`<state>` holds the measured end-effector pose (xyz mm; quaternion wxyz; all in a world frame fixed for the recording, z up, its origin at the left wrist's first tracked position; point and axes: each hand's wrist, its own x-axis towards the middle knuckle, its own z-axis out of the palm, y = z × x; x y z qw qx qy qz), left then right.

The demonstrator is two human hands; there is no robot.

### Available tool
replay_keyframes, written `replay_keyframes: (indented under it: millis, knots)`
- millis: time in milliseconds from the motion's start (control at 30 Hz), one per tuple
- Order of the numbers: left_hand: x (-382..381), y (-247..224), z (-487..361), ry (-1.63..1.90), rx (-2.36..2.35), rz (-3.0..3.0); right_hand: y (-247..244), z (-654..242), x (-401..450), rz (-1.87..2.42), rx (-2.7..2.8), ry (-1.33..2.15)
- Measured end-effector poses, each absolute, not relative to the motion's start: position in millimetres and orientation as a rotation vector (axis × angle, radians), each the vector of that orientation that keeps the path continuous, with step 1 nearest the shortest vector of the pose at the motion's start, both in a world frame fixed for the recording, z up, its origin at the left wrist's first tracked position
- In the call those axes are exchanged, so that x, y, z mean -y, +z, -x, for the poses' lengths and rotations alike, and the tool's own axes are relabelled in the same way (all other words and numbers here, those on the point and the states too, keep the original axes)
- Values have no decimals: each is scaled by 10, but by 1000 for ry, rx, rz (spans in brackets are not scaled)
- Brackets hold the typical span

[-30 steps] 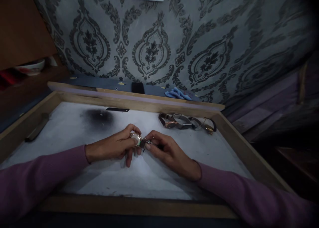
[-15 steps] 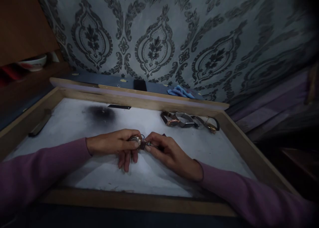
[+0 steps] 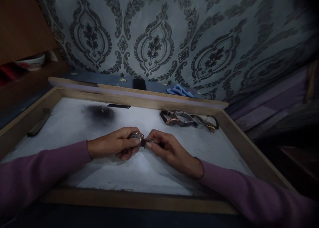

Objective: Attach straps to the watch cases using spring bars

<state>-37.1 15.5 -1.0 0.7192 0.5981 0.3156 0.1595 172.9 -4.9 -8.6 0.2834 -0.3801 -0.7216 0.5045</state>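
My left hand [image 3: 113, 143] is closed around a wristwatch [image 3: 136, 136], its round, shiny case tilted up between thumb and fingers. A short piece of dark brown strap [image 3: 143, 142] sticks out from the right side of the case. Close beside it, my right hand [image 3: 169, 151] pinches a thin metal tool [image 3: 151, 140] between thumb and forefinger, its tip at the strap end. Most of that tool is covered by the fingers, so its exact kind is unclear. Both hands are above the white surface of a wood-framed tray [image 3: 139, 201].
Several watches [image 3: 184, 118] stand in a row at the tray's back right. A flat black strip [image 3: 119, 106] lies near the back rim, and a dark, long object [image 3: 38, 123] rests by the left wall. Behind the rim are a black phone-like object [image 3: 139, 84] and a blue cloth [image 3: 179, 90].
My left hand's lower fingers have curled in under the watch, where they hung extended before. The right fingertips have shifted slightly at the strap end.
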Motion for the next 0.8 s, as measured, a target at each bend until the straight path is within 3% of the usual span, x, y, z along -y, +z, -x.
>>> replay_keyframes:
  millis: [800]
  knots:
    - [-181, -75, 329, 393, -635, -1067, -32, -1720, 72, 1005, 1916, 1343]
